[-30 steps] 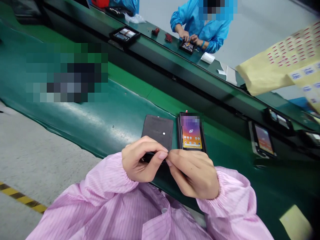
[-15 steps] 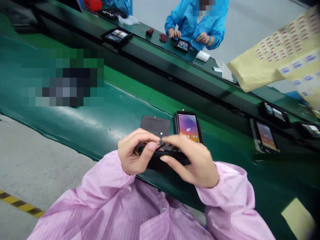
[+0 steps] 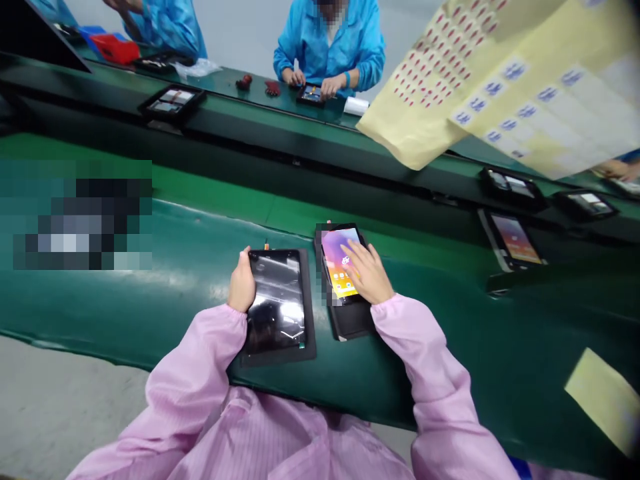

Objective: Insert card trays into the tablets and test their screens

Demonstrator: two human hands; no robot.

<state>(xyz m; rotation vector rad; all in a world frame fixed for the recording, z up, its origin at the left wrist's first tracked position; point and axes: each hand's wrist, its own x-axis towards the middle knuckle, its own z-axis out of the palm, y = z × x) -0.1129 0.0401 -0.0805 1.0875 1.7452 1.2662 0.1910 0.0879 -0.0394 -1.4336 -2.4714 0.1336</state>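
In the head view, a tablet with a dark, glossy screen (image 3: 275,300) lies face up on a dark flat pad (image 3: 309,327) at the near side of the bench. My left hand (image 3: 242,285) is closed on its left edge; some of the fingers are hidden. Just to the right, a second tablet with a lit purple-and-orange screen (image 3: 340,260) rests on another dark pad (image 3: 353,321). Across the right part of this screen lies my right hand (image 3: 369,272), fingers spread and holding nothing.
Green matting covers the bench (image 3: 195,267). Beyond it, a dark line carries opened devices (image 3: 173,103) and another lit tablet (image 3: 517,239). Yellow label sheets (image 3: 450,87) hang at upper right. Co-workers in blue (image 3: 330,47) work across the line.
Both hands were together over a dark device held on edge. Now that tablet lies flat with my left hand on it, and my right hand has moved onto the lit tablet.
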